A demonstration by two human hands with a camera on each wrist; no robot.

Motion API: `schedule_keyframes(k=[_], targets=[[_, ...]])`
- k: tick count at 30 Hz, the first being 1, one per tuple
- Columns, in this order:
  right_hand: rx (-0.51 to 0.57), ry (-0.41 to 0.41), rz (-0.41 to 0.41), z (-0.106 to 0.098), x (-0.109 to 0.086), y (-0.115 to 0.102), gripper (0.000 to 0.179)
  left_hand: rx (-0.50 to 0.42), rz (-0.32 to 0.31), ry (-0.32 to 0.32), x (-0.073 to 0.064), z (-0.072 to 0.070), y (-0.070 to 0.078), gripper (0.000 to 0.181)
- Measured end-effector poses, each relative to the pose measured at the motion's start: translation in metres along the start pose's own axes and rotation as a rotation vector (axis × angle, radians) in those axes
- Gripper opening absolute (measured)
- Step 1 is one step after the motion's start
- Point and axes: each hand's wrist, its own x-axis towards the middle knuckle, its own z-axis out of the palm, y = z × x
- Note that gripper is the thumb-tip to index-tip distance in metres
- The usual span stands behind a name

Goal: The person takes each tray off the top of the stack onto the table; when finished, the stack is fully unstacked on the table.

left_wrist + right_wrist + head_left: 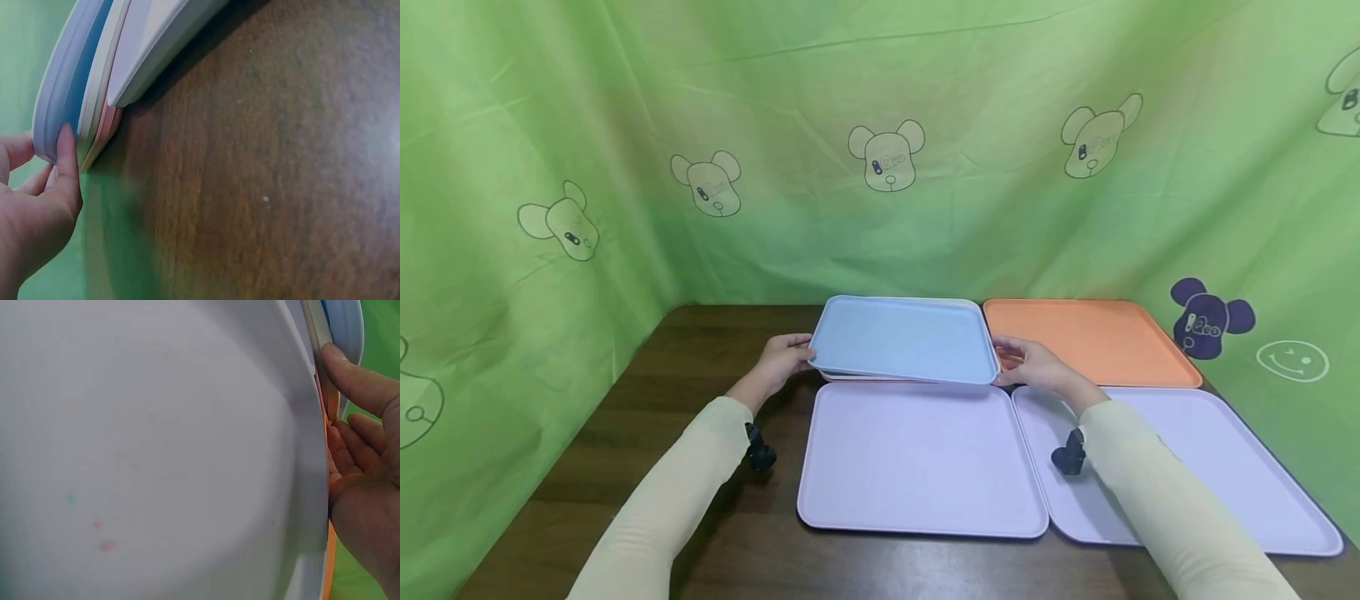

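Note:
In the head view a light blue tray (906,340) is tilted over a white tray (97,78), with pink tray edges (109,119) beneath. My left hand (786,360) pinches the blue tray's left end; a thumb and fingers sit on either side of its rim in the left wrist view. At the blue tray's near right corner my right hand (1026,364) holds the edge. Its thumb (337,359) overlaps the stacked rims in the right wrist view, with the other fingers curled below.
Directly in front of the stack lies a lavender tray (925,462), with another lavender tray (1210,467) under the right forearm. Behind that one is an orange tray (1075,342). A green curtain (820,233) borders the dark wooden table (700,367).

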Motion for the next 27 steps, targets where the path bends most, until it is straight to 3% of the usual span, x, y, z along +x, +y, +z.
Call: schedule_keyframes(k=[7, 12, 27], targets=[[0.025, -0.022, -0.003, 0.001, 0.001, 0.002, 0.085, -0.075, -0.036, 0.000, -0.001, -0.001, -0.002, 0.048], [-0.002, -0.005, -0.021, -0.001, 0.001, 0.003, 0.083, -0.139, -0.028, 0.035, -0.001, -0.005, -0.002, 0.046], [-0.075, 0.000, 0.014, -0.002, 0.000, 0.002, 0.080, -0.276, -0.012, 0.147, -0.013, -0.038, -0.008, 0.045]])
